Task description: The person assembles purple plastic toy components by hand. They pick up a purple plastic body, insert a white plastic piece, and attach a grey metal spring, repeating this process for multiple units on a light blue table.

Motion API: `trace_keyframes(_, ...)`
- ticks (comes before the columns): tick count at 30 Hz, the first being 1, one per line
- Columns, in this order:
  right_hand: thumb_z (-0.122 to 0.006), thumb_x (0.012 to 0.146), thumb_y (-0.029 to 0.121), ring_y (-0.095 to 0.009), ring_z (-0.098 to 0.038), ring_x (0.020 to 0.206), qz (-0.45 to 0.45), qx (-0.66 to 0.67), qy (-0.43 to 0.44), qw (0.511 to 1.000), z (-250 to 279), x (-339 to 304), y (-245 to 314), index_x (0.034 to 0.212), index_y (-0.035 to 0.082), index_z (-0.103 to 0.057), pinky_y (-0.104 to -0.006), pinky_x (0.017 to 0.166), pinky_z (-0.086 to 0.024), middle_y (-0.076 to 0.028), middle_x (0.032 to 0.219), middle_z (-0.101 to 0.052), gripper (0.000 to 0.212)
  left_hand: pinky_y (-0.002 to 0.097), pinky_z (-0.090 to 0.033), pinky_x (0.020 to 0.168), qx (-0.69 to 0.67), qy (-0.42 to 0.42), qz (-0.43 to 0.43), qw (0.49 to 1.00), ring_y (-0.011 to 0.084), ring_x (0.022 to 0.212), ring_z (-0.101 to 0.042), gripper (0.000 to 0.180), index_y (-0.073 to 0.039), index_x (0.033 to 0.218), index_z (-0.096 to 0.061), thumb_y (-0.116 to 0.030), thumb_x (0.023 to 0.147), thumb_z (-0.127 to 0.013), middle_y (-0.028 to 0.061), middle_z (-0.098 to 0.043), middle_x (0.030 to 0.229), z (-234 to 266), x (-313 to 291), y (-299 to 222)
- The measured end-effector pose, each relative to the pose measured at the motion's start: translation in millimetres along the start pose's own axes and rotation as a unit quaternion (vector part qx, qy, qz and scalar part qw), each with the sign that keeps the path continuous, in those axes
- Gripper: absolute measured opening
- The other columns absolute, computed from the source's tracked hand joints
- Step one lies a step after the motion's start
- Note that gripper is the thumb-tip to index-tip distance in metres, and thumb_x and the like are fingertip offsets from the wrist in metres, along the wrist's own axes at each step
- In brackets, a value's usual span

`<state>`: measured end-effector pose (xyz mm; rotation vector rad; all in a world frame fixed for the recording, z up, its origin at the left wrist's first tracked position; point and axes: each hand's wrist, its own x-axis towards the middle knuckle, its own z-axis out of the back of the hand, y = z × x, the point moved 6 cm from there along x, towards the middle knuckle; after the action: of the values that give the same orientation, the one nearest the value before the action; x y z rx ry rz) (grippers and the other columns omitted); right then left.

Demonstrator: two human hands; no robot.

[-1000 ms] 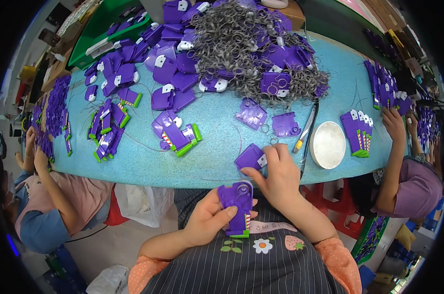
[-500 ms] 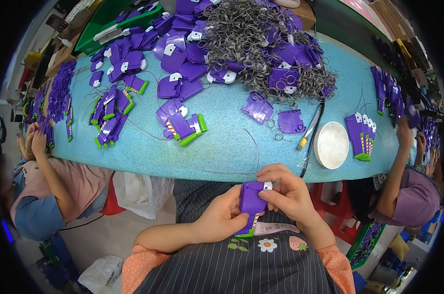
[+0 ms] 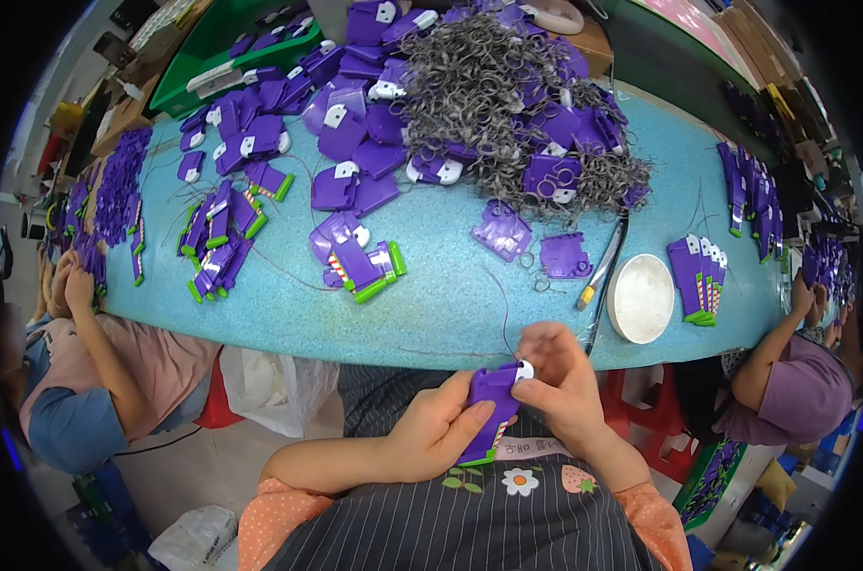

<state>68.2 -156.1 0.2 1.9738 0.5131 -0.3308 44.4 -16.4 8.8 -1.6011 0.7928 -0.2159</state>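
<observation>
Over my apron, my left hand (image 3: pixel 433 423) grips a purple plastic piece (image 3: pixel 493 388) with a white corner, a red-and-white striped edge and a green end. My thumb lies across its front face. My right hand (image 3: pixel 567 385) is at the white corner, its thumb pressed there while the upper fingers curl above, slightly blurred. A thin dark wire (image 3: pixel 504 309) runs from the table to the top of the piece. On the table ahead lie two loose purple shell parts, one a shell half (image 3: pixel 565 256), with small metal rings (image 3: pixel 536 271) beside them.
A tangled heap of grey rings (image 3: pixel 489 86) covers purple parts at the back. A yellow-handled cutter (image 3: pixel 598 276) lies beside a white bowl (image 3: pixel 640 299). Finished-looking purple pieces (image 3: pixel 695 281) stand right of it. A green bin (image 3: pixel 189 71) is far left. Co-workers sit at both sides.
The held piece has tilted slightly, and my left thumb has moved up onto its face. My right fingers have lifted and spread a little from its top. The right co-worker's hand has lowered.
</observation>
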Motion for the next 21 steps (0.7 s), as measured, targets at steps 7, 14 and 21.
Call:
trace_keyframes(7,-0.065,0.082,0.003,-0.009,-0.049,0.077,-0.014,0.051,0.117,0.992,-7,-1,-4,0.084,0.006,-0.045,-0.0243,0.066,-0.043,-0.002,0.085,-0.047,0.020,0.0274,-0.050,0.068,0.021,-0.055,-0.121,0.991,0.0143,0.080,-0.064,0.026,0.006,0.115,-0.042,-0.007,0.093,-0.046,0.0120,-0.065,0.090,0,2,-5)
trace_keyframes(14,-0.070,0.079,0.007,-0.009,-0.047,0.071,0.106,-0.169,0.171,0.965,0,4,8,0.082,0.004,-0.050,-0.0263,0.057,-0.038,-0.002,0.082,-0.050,0.021,0.0285,-0.048,0.069,0.006,-0.006,-0.068,0.998,0.0134,0.078,-0.061,0.026,0.002,0.113,-0.048,-0.008,0.089,-0.053,0.0120,-0.063,0.090,6,8,3)
trace_keyframes(21,-0.078,0.070,0.014,-0.008,-0.044,0.056,0.225,-0.317,0.113,0.914,4,6,36,0.092,0.000,-0.059,-0.0243,0.050,-0.035,-0.003,0.072,-0.053,0.032,0.0283,-0.046,0.071,0.163,-0.067,-0.140,0.974,0.0123,0.080,-0.059,0.023,0.000,0.105,-0.056,-0.008,0.085,-0.060,0.0091,-0.062,0.089,18,22,-32)
